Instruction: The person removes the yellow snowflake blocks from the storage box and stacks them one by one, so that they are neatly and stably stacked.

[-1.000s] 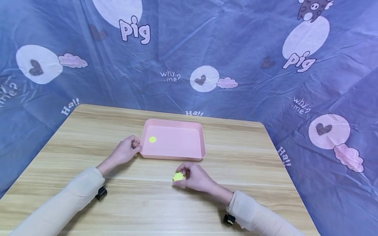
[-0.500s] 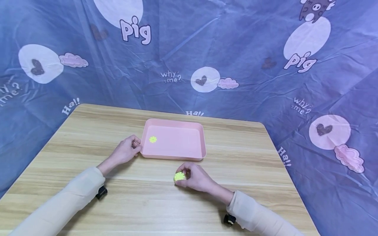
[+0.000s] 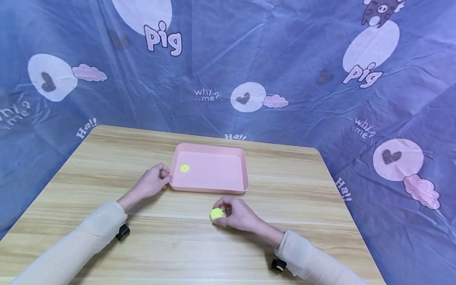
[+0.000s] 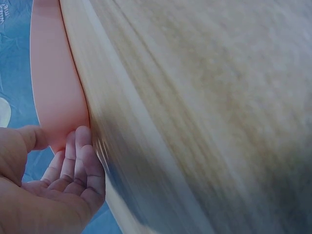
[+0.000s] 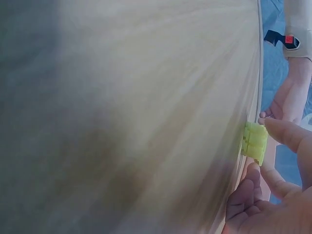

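A shallow pink tray [image 3: 217, 172] lies on the wooden table, and a flat yellow flower-shaped piece [image 3: 184, 168] rests inside it near the left wall. At the tray's left edge, my left hand [image 3: 153, 182] holds the rim; the left wrist view has the thumb over the rim and the fingers against the outer wall [image 4: 56, 78]. In front of the tray, my right hand [image 3: 238, 214] pinches a yellow-green flower-shaped piece [image 3: 216, 214] between thumb and fingers. From the right wrist, that piece [image 5: 255, 143] looks thick and layered, close to the tabletop.
The wood-grain table [image 3: 171, 249] extends around both hands. A blue printed cloth [image 3: 213, 59] hangs behind it and along both sides. Black wrist cameras sit below the left cuff [image 3: 122, 232] and right cuff [image 3: 278, 265].
The piece in my right hand has shifted slightly right and turned a little between the fingers. My left hand and the tray have stayed in place.
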`<state>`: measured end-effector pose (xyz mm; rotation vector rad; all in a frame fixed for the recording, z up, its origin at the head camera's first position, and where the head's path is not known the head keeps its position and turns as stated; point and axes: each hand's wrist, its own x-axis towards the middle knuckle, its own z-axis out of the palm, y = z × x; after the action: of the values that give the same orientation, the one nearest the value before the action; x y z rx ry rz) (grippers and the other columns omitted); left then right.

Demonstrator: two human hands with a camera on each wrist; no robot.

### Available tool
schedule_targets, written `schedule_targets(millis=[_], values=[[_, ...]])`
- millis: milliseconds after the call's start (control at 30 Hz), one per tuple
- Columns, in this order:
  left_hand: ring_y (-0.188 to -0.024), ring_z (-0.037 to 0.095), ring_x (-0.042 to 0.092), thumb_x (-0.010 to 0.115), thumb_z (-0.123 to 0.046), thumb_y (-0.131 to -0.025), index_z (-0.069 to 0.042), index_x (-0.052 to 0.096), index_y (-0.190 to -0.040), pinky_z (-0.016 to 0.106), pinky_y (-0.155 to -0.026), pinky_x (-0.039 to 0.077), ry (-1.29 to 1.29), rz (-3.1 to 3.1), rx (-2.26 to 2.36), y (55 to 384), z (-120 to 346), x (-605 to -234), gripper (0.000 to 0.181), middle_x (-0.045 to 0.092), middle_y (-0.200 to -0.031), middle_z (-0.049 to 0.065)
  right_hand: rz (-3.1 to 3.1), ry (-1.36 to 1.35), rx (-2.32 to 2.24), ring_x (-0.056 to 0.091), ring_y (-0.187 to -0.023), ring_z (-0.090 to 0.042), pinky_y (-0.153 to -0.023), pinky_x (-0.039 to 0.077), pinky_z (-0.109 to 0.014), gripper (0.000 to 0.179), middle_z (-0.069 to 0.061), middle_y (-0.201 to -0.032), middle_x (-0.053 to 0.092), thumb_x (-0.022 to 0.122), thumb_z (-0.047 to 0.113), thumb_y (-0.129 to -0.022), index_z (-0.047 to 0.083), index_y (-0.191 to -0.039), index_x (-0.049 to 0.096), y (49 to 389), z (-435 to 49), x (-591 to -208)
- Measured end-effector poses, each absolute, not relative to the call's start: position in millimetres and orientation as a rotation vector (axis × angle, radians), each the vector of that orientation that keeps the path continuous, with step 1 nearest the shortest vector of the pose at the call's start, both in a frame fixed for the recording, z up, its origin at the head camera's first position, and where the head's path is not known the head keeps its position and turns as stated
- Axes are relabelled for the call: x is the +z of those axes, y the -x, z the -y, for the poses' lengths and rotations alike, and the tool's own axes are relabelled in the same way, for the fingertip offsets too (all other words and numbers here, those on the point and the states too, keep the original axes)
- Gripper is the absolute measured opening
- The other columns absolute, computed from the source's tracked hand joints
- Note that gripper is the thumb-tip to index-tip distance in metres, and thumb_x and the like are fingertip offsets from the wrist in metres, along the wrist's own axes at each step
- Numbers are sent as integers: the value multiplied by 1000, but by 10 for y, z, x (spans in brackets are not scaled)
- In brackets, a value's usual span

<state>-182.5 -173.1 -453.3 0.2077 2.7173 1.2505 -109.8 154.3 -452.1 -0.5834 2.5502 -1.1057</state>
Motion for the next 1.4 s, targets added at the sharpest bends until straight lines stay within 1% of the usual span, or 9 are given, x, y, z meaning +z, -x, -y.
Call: schedule_targets(millis=[200, 300, 533, 767, 933, 1167, 1400], values=[[-73, 15, 66, 61, -11, -103, 2, 61, -116, 31, -78, 48, -199, -2712, 1252, 1828, 1723, -4539, 18, 72, -91, 10, -2548, 592, -1109, 52, -77, -8, -68, 43, -18, 35, 2, -93, 63, 90, 15, -79, 14, -110, 73, 1086, -1583, -4511], [-73, 15, 66, 61, -11, -103, 2, 61, -115, 31, -78, 48, -199, -2715, 1255, 1824, 1722, -4538, 18, 72, -91, 10, -2545, 596, -1120, 53, -77, -9, -68, 43, -18, 35, 0, -93, 64, 90, 12, -80, 12, -110, 73, 1077, -1590, -4507], [-73, 15, 66, 61, -11, -103, 2, 61, -116, 31, -78, 48, -195, -2718, 1250, 1819, 1717, -4536, 19, 72, -91, 10, -2523, 573, -1162, 53, -77, -13, -67, 43, -18, 32, -6, -93, 65, 90, 13, -81, 11, -109, 74, 1074, -1581, -4517], [-72, 14, 66, 62, -11, -103, 2, 61, -116, 31, -78, 48, -199, -2721, 1258, 1816, 1710, -4542, 19, 72, -90, 10, -2530, 585, -1146, 53, -77, -12, -67, 43, -17, 32, -2, -93, 65, 90, 13, -80, 12, -108, 74, 1081, -1565, -4539], [-72, 14, 66, 62, -11, -103, 2, 62, -115, 31, -79, 47, -202, -2724, 1257, 1816, 1706, -4544, 19, 72, -90, 9, -2536, 596, -1142, 53, -76, -11, -67, 42, -17, 33, -2, -93, 65, 90, 12, -80, 12, -108, 74, 1077, -1565, -4549], [-72, 13, 66, 61, -12, -103, 2, 62, -116, 31, -79, 48, -203, -2727, 1255, 1814, 1703, -4541, 19, 72, -91, 10, -2509, 620, -1175, 55, -76, -11, -67, 44, -18, 36, -6, -94, 66, 90, 13, -80, 9, -112, 73, 1105, -1582, -4487], [-72, 13, 66, 61, -12, -103, 2, 62, -116, 31, -80, 47, -204, -2730, 1254, 1804, 1695, -4539, 19, 72, -90, 9, -2511, 676, -1200, 54, -71, -5, -67, 46, -19, 39, -13, -97, 70, 87, 14, -85, 4, -119, 72, 1247, -1554, -4350]])
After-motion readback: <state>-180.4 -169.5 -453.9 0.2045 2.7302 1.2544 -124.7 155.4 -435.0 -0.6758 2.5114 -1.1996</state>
